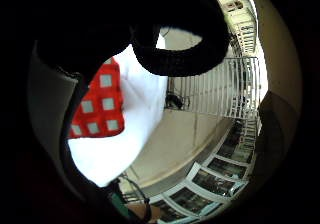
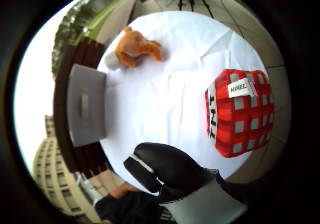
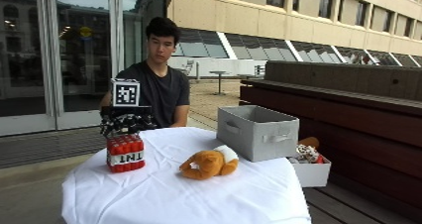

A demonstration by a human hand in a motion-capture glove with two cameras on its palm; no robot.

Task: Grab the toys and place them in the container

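Occupying the lower half of the outside view, a round table draped in a white cloth (image 3: 165,194) carries every item of the task. Next in size, the grey fabric storage bin with a side handle (image 3: 257,132) stands right of centre on the cloth; from this angle nothing can be seen inside it, so no deposit can be confirmed. A red block-shaped plush toy lettered TNT (image 3: 126,153) sits left of centre on the cloth, well apart from the bin. An orange and white plush animal (image 3: 208,164) lies on its side in the middle of the frame, just beside the bin's near corner. The gloved right hand (image 3: 125,122) hovers directly above the red block, fingers spread and pointing down, gripping nothing; whether the fingertips touch the toy's top cannot be told. The thumb-side palm view shows the block, the animal and the bin all resting separately on the cloth. Assessment: neither toy on the table has been lifted, so both transfers remain outstanding, and the red block appears to be the first one addressed.
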